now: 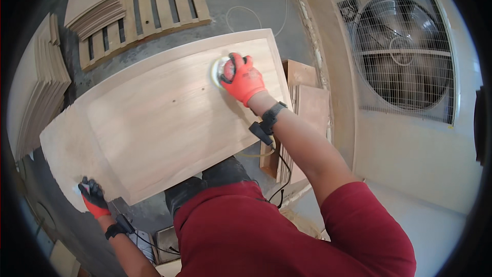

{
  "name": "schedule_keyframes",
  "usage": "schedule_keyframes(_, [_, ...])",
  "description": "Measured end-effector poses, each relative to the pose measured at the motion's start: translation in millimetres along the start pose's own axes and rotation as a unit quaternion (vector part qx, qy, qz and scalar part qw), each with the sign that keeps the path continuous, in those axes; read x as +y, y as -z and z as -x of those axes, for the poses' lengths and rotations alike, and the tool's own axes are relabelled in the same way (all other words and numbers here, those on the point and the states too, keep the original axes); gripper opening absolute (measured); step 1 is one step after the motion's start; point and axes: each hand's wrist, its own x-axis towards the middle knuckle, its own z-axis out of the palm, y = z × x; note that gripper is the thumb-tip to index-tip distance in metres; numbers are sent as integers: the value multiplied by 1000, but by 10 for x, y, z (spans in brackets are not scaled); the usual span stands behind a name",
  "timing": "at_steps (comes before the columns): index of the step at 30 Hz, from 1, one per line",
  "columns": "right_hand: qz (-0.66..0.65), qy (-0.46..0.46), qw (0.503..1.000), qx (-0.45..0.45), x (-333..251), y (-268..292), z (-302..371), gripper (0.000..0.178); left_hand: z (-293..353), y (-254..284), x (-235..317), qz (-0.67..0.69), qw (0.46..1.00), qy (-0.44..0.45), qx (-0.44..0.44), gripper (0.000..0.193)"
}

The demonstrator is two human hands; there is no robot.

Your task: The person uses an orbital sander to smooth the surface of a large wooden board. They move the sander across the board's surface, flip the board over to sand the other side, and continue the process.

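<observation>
A large pale wooden panel (154, 118) with a raised rim along its far and right edges lies slanted in front of me. My right hand (243, 79), in an orange glove with dark fingertips, is closed over the top of a round hand sander (219, 73). The sander's pale disc rests on the panel near its far right end and is blurred. At the panel's lower left end is my left hand (94, 198), gloved in orange and black. Its fingers are curled around a small pale bit that I cannot make out.
A slatted wooden pallet (154, 5) with stacked thin boards (97, 0) stands beyond the panel. More board stacks (38, 90) are at far left and reddish boards (310, 110) at right. A caged wall fan (402, 54) is on the right. A thin hose (246, 9) trails across the floor.
</observation>
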Motion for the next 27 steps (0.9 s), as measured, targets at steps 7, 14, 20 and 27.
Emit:
schedule_keyframes(7, [-4,-36,996,82,1447,364,-422,78,20,-116,21,-29,999,-7,23,42])
schedule_keyframes(14, [20,-51,997,63,1074,332,-678,80,49,-171,56,-11,999,11,29,43])
schedule_keyframes(20, [23,37,999,9,-322,-83,-355,77,109,-178,27,4,1000,12,17,44])
schedule_keyframes(27, [49,134,988,-56,-1814,-506,-8,72,4,-24,-34,87,992,62,-72,36])
